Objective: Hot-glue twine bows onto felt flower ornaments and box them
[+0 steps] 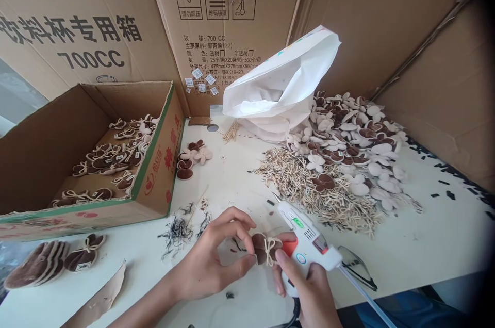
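A small brown felt bow piece (260, 246) with a cream cord knot (268, 248) on it is held between my two hands. My left hand (220, 250) pinches its left edge between thumb and forefinger. The thumb of my right hand (309, 287) presses the piece's right side. That same hand is also wrapped round a white glue gun (305, 230) with an orange trigger, its nozzle pointing up and left. A clear glue stick (365, 294) sticks out of the gun's back end.
An open carton (154, 173) of finished bows stands left. Cream cord knots (320, 194) and felt pieces (356, 137) are heaped right, beside a white bag (278, 96). Glasses (358, 266) lie near the gun, dark thread scraps (178, 232) by my left hand. Tall cardboard walls the back.
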The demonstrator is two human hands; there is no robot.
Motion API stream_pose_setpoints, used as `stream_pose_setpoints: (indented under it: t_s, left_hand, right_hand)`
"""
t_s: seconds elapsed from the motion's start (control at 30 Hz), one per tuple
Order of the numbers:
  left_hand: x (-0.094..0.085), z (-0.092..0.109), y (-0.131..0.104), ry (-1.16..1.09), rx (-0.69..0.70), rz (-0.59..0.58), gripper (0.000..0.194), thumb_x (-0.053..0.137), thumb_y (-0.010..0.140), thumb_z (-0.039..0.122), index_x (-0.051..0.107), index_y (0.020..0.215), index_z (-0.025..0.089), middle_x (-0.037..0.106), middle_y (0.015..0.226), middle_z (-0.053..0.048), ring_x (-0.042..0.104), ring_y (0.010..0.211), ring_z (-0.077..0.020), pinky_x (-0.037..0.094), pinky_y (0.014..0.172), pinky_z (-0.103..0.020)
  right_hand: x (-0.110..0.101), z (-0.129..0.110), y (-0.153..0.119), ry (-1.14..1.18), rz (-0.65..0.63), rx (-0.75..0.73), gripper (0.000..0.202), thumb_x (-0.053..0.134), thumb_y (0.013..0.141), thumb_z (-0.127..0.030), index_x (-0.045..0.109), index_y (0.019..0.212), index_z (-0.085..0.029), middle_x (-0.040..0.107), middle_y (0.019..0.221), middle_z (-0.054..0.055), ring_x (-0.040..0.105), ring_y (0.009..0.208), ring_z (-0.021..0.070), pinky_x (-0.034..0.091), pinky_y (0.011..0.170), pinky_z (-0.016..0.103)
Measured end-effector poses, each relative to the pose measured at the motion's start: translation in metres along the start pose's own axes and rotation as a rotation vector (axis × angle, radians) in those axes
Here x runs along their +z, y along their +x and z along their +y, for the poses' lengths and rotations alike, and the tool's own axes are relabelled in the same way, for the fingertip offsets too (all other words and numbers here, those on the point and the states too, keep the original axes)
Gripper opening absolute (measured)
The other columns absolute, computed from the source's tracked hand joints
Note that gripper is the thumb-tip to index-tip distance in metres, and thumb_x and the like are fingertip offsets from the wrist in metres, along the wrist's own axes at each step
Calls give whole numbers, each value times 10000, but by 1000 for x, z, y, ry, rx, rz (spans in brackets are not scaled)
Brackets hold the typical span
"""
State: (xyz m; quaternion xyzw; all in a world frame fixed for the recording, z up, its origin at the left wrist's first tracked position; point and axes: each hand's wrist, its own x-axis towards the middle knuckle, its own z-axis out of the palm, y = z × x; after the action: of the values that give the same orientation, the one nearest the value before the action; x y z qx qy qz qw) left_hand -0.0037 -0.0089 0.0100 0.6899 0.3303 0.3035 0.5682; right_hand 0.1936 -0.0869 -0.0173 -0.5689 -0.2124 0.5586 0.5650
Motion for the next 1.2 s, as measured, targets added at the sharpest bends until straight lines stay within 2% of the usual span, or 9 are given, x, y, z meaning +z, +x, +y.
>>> stream_pose_setpoints:
  t_s: [0.07, 0.17, 0.33, 0.77, 0.93, 1.2]
  left_hand:
    - [0, 1, 1, -24, 22, -15, 122, 734, 956, 89, 722, 973, 209, 691, 1259, -93, 710, 1062, -222, 546, 958, -367]
    - [0, 1, 2, -52, 54, -30, 133, 727, 965, 80, 714, 973, 212, 744, 1149, -74, 723, 1044, -219, 552, 941, -355]
    - [1, 0, 3, -32, 53, -20, 134, 717, 972, 79, 716, 984, 212, 763, 1107, -72, 718, 1035, -220, 543, 927, -353]
    - [2, -3, 0, 45, -33, -12, 114, 730, 962, 111, 705, 972, 222, 739, 1004, -6, 671, 928, -167, 475, 868, -301]
    - [2, -2, -1, 51, -73, -7, 118, 745, 941, 112, 708, 961, 222, 744, 977, 6, 667, 879, -157, 473, 839, -291]
    - [2, -2, 0, 50, -105, 0, 90, 746, 948, 147, 695, 954, 221, 753, 966, 0, 669, 875, -167, 481, 848, -303]
  right_hand:
    - [-1, 0, 0, -2, -6, 8, 443, 946, 802, -561, 761, 996, -208, 553, 473, -60, 472, 488, 160, 402, 589, 307]
    - [-1, 1, 1, -2, -13, 14, 451, 944, 803, -569, 755, 994, -206, 559, 475, -53, 475, 496, 168, 396, 592, 314]
    - [-2, 0, 1, -10, -21, 8, 454, 944, 803, -567, 741, 1003, -214, 579, 489, -50, 478, 491, 168, 402, 580, 310]
    - [-3, 1, 1, -28, -75, -24, 425, 900, 869, -558, 729, 1025, -202, 571, 492, -61, 480, 492, 139, 397, 587, 290]
    - [-5, 1, 1, -39, -56, 13, 490, 924, 827, -605, 729, 1035, -207, 578, 487, -61, 496, 489, 144, 407, 583, 290]
    - [-4, 0, 1, -55, -76, -17, 454, 899, 851, -600, 729, 1018, -214, 579, 481, -52, 486, 485, 149, 409, 573, 303]
